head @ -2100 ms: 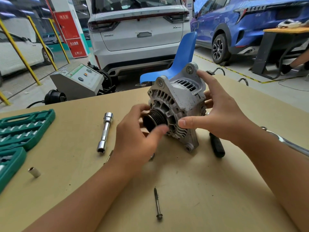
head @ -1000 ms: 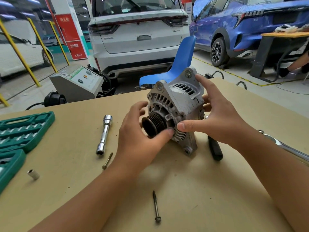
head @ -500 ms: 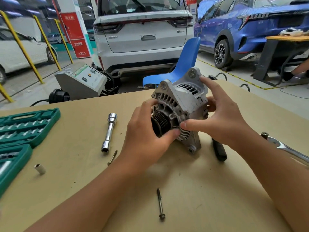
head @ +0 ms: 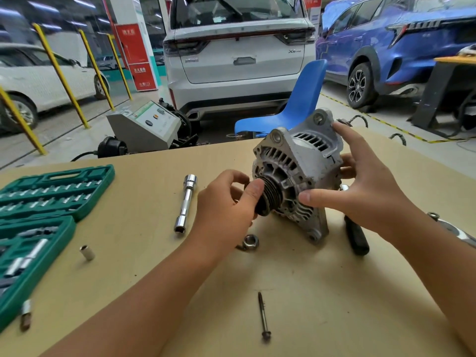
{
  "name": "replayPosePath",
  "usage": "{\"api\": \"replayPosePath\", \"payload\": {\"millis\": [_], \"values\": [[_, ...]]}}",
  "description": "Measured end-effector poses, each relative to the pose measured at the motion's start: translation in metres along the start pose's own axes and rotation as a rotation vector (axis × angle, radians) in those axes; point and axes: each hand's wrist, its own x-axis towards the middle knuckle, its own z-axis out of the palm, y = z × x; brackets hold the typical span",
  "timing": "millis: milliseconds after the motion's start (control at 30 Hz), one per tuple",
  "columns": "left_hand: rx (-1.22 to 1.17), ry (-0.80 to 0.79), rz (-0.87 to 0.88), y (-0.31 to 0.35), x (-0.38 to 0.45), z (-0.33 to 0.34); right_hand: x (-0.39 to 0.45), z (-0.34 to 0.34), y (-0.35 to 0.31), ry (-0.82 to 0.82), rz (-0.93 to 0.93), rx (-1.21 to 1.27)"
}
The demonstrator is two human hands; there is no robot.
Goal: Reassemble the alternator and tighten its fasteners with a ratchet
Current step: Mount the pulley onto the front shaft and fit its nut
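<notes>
A grey alternator (head: 301, 161) stands upright on the tan table (head: 309, 292), its black grooved pulley (head: 270, 197) facing me. My left hand (head: 226, 207) curls round the pulley, thumb on its front rim. My right hand (head: 365, 191) grips the housing, thumb on the front face and fingers over the top and back. A hex nut (head: 249, 241) lies on the table just under the left hand. A long bolt (head: 264, 316) lies near the front. A black tool handle (head: 356, 238) lies right of the alternator, and a chrome ratchet (head: 456, 230) shows past my right forearm.
A chrome extension socket (head: 186, 202) lies left of my left hand. An open green socket case (head: 38, 210) fills the table's left side, with a loose small socket (head: 87, 252) beside it. Behind the table stand a blue chair (head: 296, 104), a grey machine (head: 146, 124) and parked cars.
My left hand has shifted on the pulley, thumb now on its front rim. The hex nut has come into sight below that hand. The right hand keeps its hold.
</notes>
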Motion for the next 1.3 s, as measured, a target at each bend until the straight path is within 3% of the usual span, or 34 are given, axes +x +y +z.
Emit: {"api": "replayPosePath", "payload": {"millis": [133,200,267,333,433,500,600,633,800,1033,1300], "values": [[0.148,0.068,0.31,-0.003,-0.003,-0.002,-0.001,-0.001,0.0,-0.016,0.01,0.006],[0.215,0.049,0.196,-0.002,-0.007,0.001,-0.001,0.0,0.0,-0.008,0.019,0.011],[0.0,-0.079,-0.046,-0.002,-0.005,0.005,0.0,0.002,0.0,0.005,0.022,0.018],[-0.099,-0.117,-0.088,-0.006,-0.005,0.008,0.0,0.003,0.0,0.01,0.025,0.022],[0.28,-0.046,0.313,-0.009,-0.003,0.005,0.001,0.004,0.001,0.005,0.019,0.024],[0.347,-0.051,0.41,-0.011,-0.004,0.004,0.001,0.003,0.001,-0.002,0.014,0.025],[0.08,-0.072,0.096,-0.003,-0.004,0.004,0.001,0.001,0.001,-0.01,0.017,0.023],[0.063,-0.063,0.077,-0.004,-0.002,0.002,0.001,0.001,0.001,-0.015,0.017,0.022],[0.416,-0.1,0.324,-0.012,-0.012,-0.019,0.004,-0.002,0.006,-0.04,0.011,0.017],[0.574,-0.271,0.354,-0.021,-0.007,-0.04,0.01,-0.01,0.017,-0.116,-0.007,0.078],[0.958,-0.433,0.453,-0.014,-0.011,-0.032,0.009,-0.011,0.015,-0.128,-0.005,0.1]]}}
